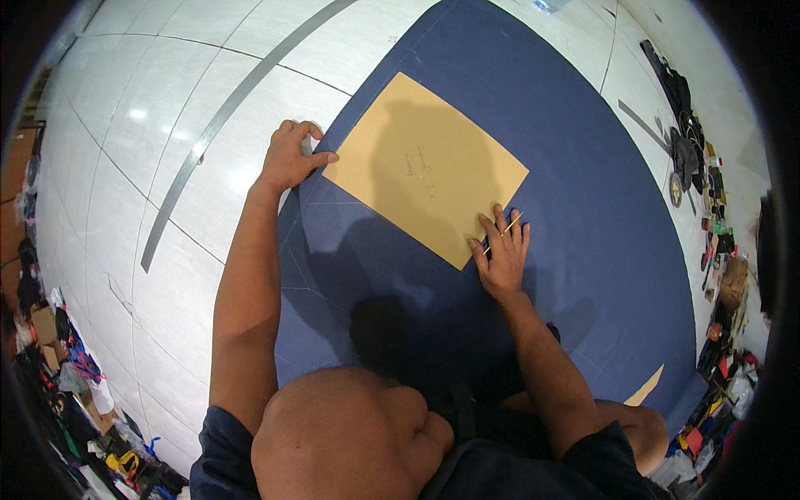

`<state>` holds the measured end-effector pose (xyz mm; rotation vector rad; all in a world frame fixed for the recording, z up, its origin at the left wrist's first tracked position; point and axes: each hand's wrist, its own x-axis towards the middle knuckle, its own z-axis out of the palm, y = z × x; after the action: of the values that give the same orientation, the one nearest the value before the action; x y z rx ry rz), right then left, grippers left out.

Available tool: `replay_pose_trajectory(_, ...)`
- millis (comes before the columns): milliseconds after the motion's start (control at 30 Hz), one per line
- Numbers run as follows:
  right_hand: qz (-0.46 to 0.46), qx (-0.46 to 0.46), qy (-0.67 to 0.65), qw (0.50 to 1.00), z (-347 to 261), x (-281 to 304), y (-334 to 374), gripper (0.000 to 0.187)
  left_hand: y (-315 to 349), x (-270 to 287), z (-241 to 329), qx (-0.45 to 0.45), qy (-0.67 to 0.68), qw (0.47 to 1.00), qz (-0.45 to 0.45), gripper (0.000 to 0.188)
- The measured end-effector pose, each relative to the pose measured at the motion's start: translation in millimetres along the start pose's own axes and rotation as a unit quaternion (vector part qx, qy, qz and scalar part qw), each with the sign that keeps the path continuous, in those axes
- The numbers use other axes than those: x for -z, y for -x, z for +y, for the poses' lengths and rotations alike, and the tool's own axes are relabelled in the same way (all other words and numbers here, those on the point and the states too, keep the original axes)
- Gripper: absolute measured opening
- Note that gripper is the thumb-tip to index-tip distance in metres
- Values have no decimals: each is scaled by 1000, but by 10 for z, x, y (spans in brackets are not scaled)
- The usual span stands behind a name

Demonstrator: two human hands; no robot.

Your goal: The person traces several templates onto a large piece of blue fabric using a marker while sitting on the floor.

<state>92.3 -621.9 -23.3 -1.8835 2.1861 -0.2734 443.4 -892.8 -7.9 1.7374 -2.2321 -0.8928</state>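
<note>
A tan rectangular card (375,158) with handwriting on it lies flat on dark blue fabric (583,250). At the card's left corner, my left hand (292,157) rests along the fabric's edge, its thumb on the corner and apart from the curled forefinger. My right hand (502,262) lies over the card's near right edge with fingers stretched. Between those fingers it keeps a thin yellow pencil-like stick (515,221), slanting across them. Thin pale lines are drawn on the fabric left of the card.
On the white tiled floor (100,200) left of the fabric lies a long metal strip (200,150). A tan pointed scrap (646,387) sits at the fabric's lower right. Clutter (721,283) lines the right wall; more piles (83,367) lie at far left.
</note>
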Motion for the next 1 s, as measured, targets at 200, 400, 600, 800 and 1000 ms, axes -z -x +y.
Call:
replay_pose_trajectory(200,1,-1,-4,1000,7,19,0,50,0,-37,7,-5,-2,1000,8,49)
replay_pose_trajectory(400,-4,7,-6,1000,-3,48,-9,51,-12,-32,-61,-15,5,1000,4,50)
replay_pose_trajectory(600,-9,-1,-9,1000,1,58,-10,49,-25,-57,-98,-35,0,999,5,51)
replay_pose_trajectory(800,-1,1,-19,1000,-36,54,-8,49,-15,-43,-163,-53,6,999,10,51)
replay_pose_trajectory(1000,-5,1,3,1000,-13,73,-18,50,-40,-67,-128,-71,-13,997,24,52)
